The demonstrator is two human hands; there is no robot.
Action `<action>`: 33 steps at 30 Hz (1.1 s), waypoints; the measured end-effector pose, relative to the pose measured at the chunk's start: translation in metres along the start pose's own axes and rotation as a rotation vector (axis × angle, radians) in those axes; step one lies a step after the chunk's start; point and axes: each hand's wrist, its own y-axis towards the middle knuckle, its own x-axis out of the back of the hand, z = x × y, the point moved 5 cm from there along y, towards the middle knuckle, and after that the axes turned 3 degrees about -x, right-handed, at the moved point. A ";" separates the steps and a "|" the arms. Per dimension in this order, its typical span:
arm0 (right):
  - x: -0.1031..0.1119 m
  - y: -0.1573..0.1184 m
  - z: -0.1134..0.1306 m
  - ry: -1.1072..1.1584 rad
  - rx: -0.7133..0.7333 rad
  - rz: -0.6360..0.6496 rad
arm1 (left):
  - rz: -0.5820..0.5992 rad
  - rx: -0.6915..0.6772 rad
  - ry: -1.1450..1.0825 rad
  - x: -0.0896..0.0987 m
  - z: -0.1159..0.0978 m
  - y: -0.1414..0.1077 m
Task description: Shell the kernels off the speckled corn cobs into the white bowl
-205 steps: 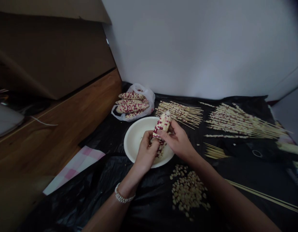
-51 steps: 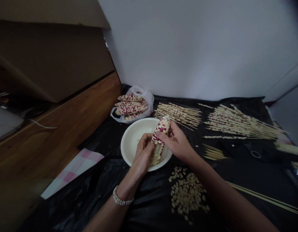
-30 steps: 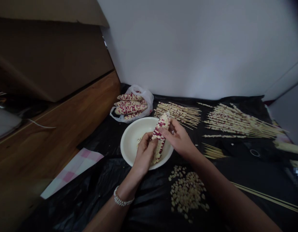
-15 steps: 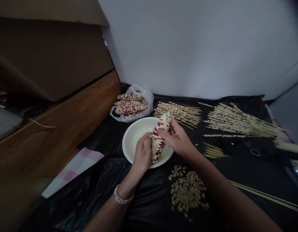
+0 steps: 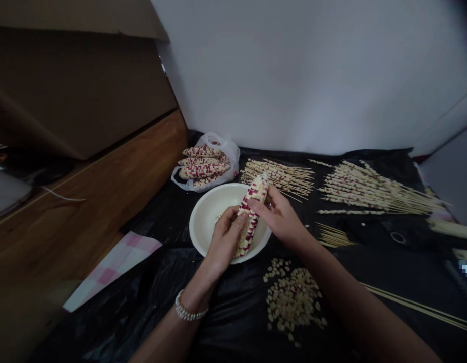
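Both hands hold one ear of corn (image 5: 252, 196), cream with dark red kernels, tilted over a white bowl (image 5: 197, 229). My right hand (image 5: 277, 212) grips its upper part from the right, thumb across the front. My left hand (image 5: 228, 232) is closed against its lower left side, the thumb pressed on the kernels. Rows of kernels look gone from the lower part of the cob. A few loose kernels (image 5: 217, 219) show in the bowl by my left fingers. Below the bowl, a pile of loose kernels (image 5: 294, 300) lies on black plastic.
A white plastic bag (image 5: 229, 151) of corn ears stands behind the bowl. Two groups of kernel-threaded skewers (image 5: 281, 176) lie at the back and right, with bare sticks (image 5: 334, 235) nearer. A pink checked cloth (image 5: 116, 267) and a wooden board (image 5: 142, 166) are at left.
My left thumb has moved up and right onto the front of the corn, where it was at the left edge before. My right hand keeps its grip.
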 end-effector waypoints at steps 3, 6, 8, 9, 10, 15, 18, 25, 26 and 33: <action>-0.001 -0.001 0.000 -0.015 0.000 0.003 | -0.002 -0.017 0.057 0.000 -0.001 -0.001; -0.002 -0.003 0.001 -0.088 0.019 -0.010 | -0.043 -0.048 0.179 -0.001 -0.007 -0.003; -0.003 -0.003 0.001 -0.134 0.030 -0.018 | -0.063 -0.086 0.286 -0.002 -0.012 -0.004; -0.004 -0.004 0.000 -0.138 0.028 -0.019 | -0.075 -0.106 0.334 -0.002 -0.014 -0.004; -0.005 -0.004 -0.002 -0.132 0.022 -0.016 | -0.090 -0.120 0.372 -0.001 -0.016 -0.005; -0.008 -0.004 -0.002 -0.077 0.017 0.010 | -0.141 -0.107 0.385 0.005 -0.015 -0.003; -0.005 -0.003 0.000 -0.047 -0.005 0.005 | -0.124 -0.100 0.283 0.005 -0.014 -0.003; -0.001 -0.002 0.005 -0.019 0.019 -0.001 | 0.002 -0.075 0.161 -0.005 -0.012 -0.006; -0.001 -0.001 0.005 -0.020 0.019 -0.002 | 0.000 -0.084 0.169 -0.005 -0.013 -0.007; -0.002 -0.002 0.001 -0.089 0.008 -0.009 | -0.054 -0.120 0.291 -0.004 -0.018 -0.008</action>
